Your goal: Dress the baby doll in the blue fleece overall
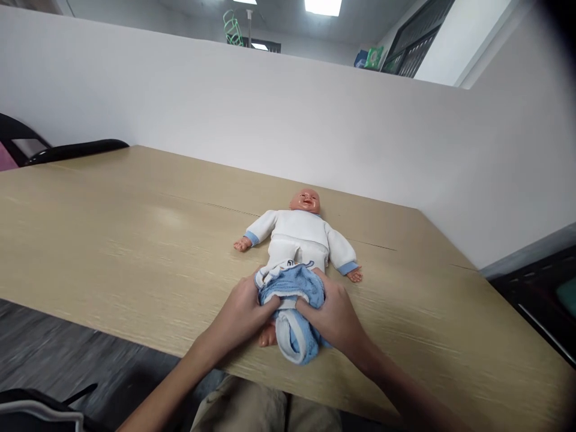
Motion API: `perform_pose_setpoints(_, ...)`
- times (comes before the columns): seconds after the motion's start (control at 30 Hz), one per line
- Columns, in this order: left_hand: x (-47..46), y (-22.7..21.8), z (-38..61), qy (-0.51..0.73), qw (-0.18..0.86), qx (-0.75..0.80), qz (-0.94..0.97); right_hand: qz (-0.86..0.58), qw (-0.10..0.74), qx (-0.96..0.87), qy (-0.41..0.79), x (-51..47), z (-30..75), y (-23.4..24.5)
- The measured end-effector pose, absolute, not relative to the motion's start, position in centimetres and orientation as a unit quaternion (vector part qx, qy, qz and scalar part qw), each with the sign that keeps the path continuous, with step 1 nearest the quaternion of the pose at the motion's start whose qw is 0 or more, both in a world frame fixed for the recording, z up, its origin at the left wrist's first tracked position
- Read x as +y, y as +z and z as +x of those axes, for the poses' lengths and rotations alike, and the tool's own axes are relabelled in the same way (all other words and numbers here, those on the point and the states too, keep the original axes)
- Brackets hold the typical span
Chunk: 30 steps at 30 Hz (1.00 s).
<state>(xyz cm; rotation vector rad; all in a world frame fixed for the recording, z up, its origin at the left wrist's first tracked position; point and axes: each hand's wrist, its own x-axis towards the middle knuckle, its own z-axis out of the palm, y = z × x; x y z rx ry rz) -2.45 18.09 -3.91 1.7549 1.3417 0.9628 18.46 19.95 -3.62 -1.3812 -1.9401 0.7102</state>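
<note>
At far left, a black chair (76, 150) is standing beside the desk (135, 252). The left hand (245, 303) is pinching the white-trimmed edge of a blue-and-white garment (294, 282), thumb on top, fingers mostly hidden. A bare foot (267, 335) of the doll is showing just below this hand. The garment is lying bunched between both hands, covering the doll's lower legs; its long axis is running roughly toward the person, one trimmed opening hanging nearest. Neither hand is nearer; both are touching it. The doll (299, 231) is lying face up beyond, head pointing away, arms spreading sideways. The right hand (337, 312) is pinching the opposite side, thumb likewise on top. Dark marks are showing on the garment's white part, but no words are legible. Farther right, a green pack (374, 57) is sitting above the wall (270, 120), any label being too small to read.
</note>
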Motion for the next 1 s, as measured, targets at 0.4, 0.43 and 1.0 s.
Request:
perform_pose_setpoints(0.4,19.0,-2.1,-3.1,0.382,0.400,0.535,0.638,-0.492,0.291,-0.755,0.322,22.2,18.9,0.5)
perform_pose_setpoints(0.43,18.2,-1.8,-3.3,0.387,0.416,0.531,0.629,-0.479,0.276,-0.763,0.334,21.6,18.8,1.2)
perform_pose_setpoints(1.0,14.6,-6.9,-3.9,0.259,0.327,0.586,0.695,-0.510,0.142,-0.823,0.206,18.5,17.7,-1.6)
